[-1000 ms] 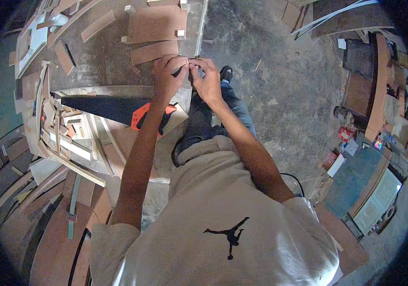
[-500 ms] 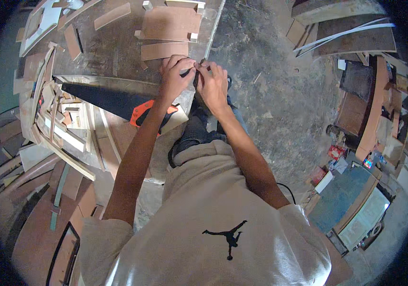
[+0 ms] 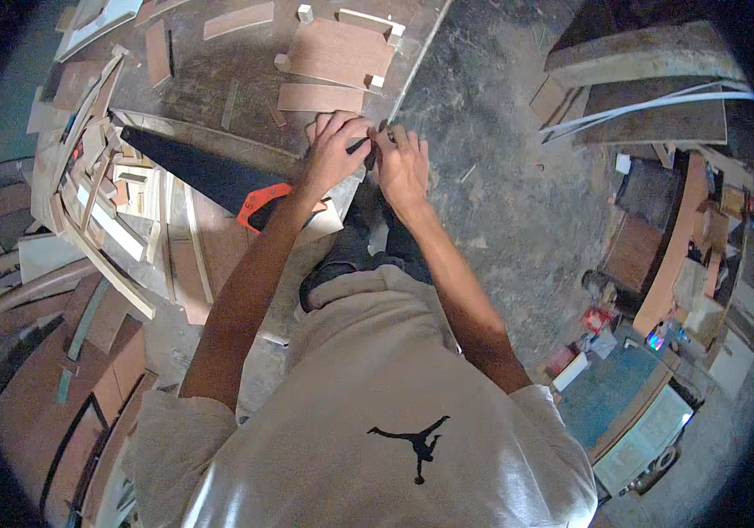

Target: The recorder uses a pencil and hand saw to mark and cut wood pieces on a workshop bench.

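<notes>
both hands are up at the right edge of the brown worktop (image 3: pixel 192 92), and they're working very close together! the left hand (image 3: pixel 338 157) has its fingers curled over, thumb and forefinger drawn in; the right hand (image 3: pixel 403 172) sits just beside it, fingers bent inward, thumb toward the other hand. caught between the two sets of fingertips is a small dark piece (image 3: pixel 372 137), pinched from both sides by the look of it, though it's too shaded and too well covered for me to say what it is.

just beyond the left hand lies a narrow brown board (image 3: pixel 319 98), flat, and past that a larger brown panel (image 3: pixel 342 55) with small pale blocks at its corners, one of them here at the near right (image 3: pixel 377 82). a pale strip (image 3: pixel 363 17) runs by its far edge.

over to the left, a handsaw (image 3: pixel 196 172) lies flat, black blade pointing away to the left, orange handle tucked partly behind the left forearm (image 3: pixel 258 282). beside the blade's tip, wood offcuts (image 3: pixel 135 189) are piled in a jumble. across the grey floor (image 3: pixel 500 229), on the far right, there's a blue surface (image 3: pixel 610 387).
</notes>
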Action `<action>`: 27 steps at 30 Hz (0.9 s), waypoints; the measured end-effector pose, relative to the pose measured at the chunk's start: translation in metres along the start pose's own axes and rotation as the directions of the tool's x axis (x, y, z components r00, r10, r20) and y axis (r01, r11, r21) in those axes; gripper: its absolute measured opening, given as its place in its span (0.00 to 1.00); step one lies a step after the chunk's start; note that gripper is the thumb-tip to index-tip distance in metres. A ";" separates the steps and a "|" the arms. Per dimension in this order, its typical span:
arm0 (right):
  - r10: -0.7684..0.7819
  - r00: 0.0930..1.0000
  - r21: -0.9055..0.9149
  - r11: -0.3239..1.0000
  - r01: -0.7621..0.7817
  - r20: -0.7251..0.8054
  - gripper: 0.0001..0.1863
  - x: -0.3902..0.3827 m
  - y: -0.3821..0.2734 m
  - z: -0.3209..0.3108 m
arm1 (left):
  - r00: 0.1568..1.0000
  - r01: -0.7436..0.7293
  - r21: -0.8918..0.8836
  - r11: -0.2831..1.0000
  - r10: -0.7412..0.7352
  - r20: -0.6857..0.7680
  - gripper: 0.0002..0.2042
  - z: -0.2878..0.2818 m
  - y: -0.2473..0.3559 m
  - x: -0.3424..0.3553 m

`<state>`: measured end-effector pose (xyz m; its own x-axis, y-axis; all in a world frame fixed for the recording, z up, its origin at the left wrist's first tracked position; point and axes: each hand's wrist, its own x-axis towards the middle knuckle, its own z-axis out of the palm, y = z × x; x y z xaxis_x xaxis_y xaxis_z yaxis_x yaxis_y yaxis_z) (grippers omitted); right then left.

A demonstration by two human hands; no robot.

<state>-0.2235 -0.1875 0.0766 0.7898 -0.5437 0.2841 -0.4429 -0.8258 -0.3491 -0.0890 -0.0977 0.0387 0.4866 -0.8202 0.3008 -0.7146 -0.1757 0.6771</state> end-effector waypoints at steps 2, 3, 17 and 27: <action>-0.008 0.997 0.002 1.000 0.008 0.072 0.19 0.003 0.003 -0.003 | 1.000 -0.017 0.010 1.000 0.016 0.011 0.16 -0.002 0.001 0.002; -0.030 0.997 0.003 1.000 0.030 0.070 0.19 0.006 0.003 -0.005 | 0.999 -0.033 0.018 0.999 0.033 0.037 0.16 -0.003 0.000 0.002; -0.521 0.690 0.137 0.836 0.531 0.502 0.21 0.071 0.054 -0.028 | 0.989 0.087 0.237 0.968 -0.055 -0.139 0.19 0.036 0.001 -0.021; -0.684 0.076 0.428 0.535 0.728 0.726 0.26 0.146 0.070 -0.023 | 0.956 0.261 0.285 0.922 -0.206 -0.209 0.18 0.033 0.043 -0.023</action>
<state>-0.1486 -0.3277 0.1144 0.6711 0.6320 -0.3876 0.5197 -0.7738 -0.3621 -0.1478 -0.1039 0.0387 0.7171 -0.6345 0.2885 -0.6756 -0.5310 0.5115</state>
